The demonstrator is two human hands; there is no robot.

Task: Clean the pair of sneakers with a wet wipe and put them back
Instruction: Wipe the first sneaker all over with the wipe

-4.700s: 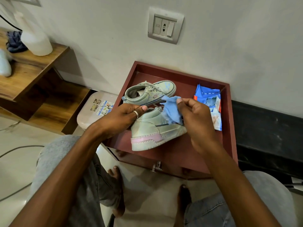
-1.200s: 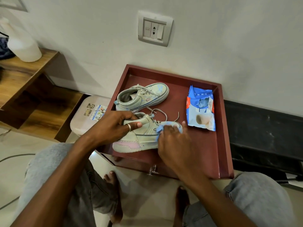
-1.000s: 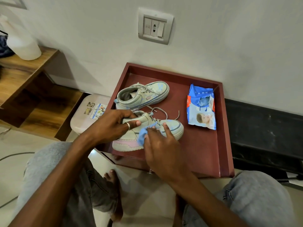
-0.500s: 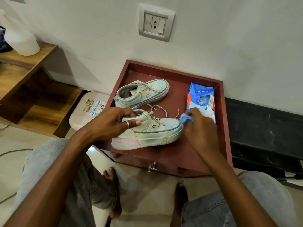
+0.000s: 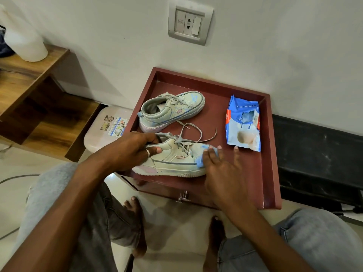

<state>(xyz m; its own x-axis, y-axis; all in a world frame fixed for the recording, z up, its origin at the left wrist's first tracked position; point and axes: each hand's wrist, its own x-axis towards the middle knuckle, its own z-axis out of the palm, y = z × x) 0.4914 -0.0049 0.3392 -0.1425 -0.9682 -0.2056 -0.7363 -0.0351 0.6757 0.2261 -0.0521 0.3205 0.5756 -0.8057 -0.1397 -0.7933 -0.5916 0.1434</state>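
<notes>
As right hand (image 5: 222,173) presses wipe (image 5: 199,163), sneaker (image 5: 172,157) stands upright.

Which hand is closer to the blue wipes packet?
Right. The right hand presses a wipe on the near sneaker, just below the packet; the left hand grips its heel end, farther away.

Left hand (image 5: 135,150) grips sneaker (image 5: 172,161); right hand (image 5: 222,173) presses wipe (image 5: 199,163) onto it.

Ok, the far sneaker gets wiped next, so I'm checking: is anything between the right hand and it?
Only the loose laces of the near sneaker, lying on the tray floor between the two shoes. The right hand, pressing the wipe on that shoe's toe, could lift over them; nothing else visible blocks the far sneaker.
</notes>
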